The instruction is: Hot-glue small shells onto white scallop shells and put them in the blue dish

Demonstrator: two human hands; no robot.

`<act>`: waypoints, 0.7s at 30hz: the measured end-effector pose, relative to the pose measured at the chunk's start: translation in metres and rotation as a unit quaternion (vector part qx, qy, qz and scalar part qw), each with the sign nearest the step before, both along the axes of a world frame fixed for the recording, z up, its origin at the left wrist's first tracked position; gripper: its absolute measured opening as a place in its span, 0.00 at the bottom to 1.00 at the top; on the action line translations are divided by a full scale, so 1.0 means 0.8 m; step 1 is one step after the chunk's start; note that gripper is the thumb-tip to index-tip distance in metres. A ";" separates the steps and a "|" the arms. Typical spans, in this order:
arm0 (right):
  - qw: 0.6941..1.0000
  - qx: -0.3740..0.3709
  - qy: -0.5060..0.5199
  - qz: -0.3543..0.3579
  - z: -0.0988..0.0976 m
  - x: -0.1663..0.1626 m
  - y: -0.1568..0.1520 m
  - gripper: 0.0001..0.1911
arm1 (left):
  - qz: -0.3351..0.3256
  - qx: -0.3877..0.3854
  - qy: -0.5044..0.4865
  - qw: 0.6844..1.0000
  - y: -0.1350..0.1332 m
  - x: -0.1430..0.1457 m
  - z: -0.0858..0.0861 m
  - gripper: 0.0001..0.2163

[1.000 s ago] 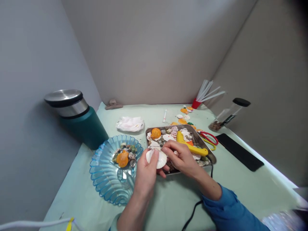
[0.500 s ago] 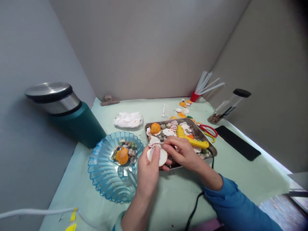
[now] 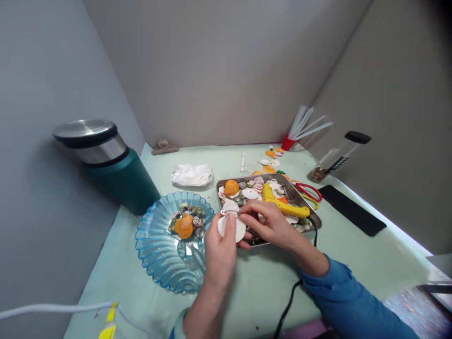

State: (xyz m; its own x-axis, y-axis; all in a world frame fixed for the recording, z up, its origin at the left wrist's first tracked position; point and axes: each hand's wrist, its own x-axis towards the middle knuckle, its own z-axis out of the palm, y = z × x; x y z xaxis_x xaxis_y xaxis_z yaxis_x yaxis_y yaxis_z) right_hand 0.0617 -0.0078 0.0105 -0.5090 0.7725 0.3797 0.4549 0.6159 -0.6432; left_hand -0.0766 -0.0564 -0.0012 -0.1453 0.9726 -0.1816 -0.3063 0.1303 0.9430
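Note:
A white scallop shell [image 3: 240, 230] is pinched in my left hand [image 3: 219, 252], the thumb pressed flat over its top. My right hand [image 3: 269, 225] is closed in a pinch at the shell's upper right edge; what its fingertips hold, if anything, is hidden. Both hands hover over the near edge of a metal tray [image 3: 315, 214] full of mixed shells. Across that tray's right side lies a yellow glue gun [image 3: 293, 210]. Left of my hands, a blue scalloped dish [image 3: 158, 263] holds small shells and an orange scallop shell [image 3: 184, 227].
A teal bottle [image 3: 120, 179] stands at the left, near a white plastic packet [image 3: 191, 175]. Behind the tray are orange shells [image 3: 269, 168] and a marker [image 3: 243, 162]. Red-handled scissors [image 3: 310, 191], a black phone-like slab [image 3: 353, 210], a clear jar [image 3: 330, 160] and a red cup [image 3: 287, 143] of glue sticks lie right.
The whole view has shifted slightly, so everything sits a little further right. My hands keep nearly the same grip on the white shell.

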 end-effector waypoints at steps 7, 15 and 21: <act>1.000 -0.001 0.010 -0.011 0.000 -0.001 -0.001 0.09 | 0.010 0.010 0.057 0.998 -0.001 -0.003 0.001 0.14; 1.000 0.002 0.017 0.004 -0.002 0.002 -0.002 0.08 | 0.046 0.071 0.159 0.984 -0.005 -0.007 0.000 0.13; 1.000 0.004 0.014 0.012 -0.002 0.001 -0.002 0.08 | 0.056 0.045 0.115 0.991 -0.001 -0.007 -0.004 0.15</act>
State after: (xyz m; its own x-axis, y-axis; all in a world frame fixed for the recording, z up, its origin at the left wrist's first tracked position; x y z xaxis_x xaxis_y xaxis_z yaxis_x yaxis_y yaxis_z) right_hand 0.0628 -0.0093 0.0087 -0.5161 0.7568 0.4011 0.4216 0.6321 -0.6502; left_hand -0.0820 -0.0571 -0.0042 -0.2810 0.9587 -0.0440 -0.0894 0.0195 0.9958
